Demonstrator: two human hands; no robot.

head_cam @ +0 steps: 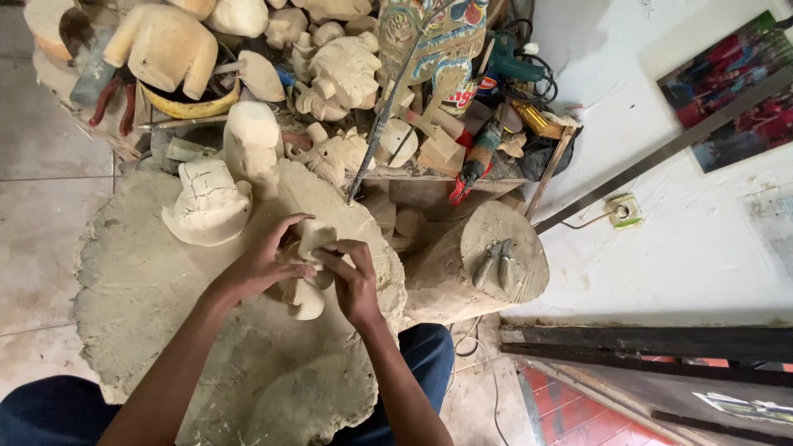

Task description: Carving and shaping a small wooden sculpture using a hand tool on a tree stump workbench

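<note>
Pale wooden carving [307, 272] in both hands

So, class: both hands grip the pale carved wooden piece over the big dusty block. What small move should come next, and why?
Probably set the carved piece down steady on the work block. The left hand and right hand both wrap it, so neither is free for a tool, and the nearest pliers lie on the stump to the right.
</note>
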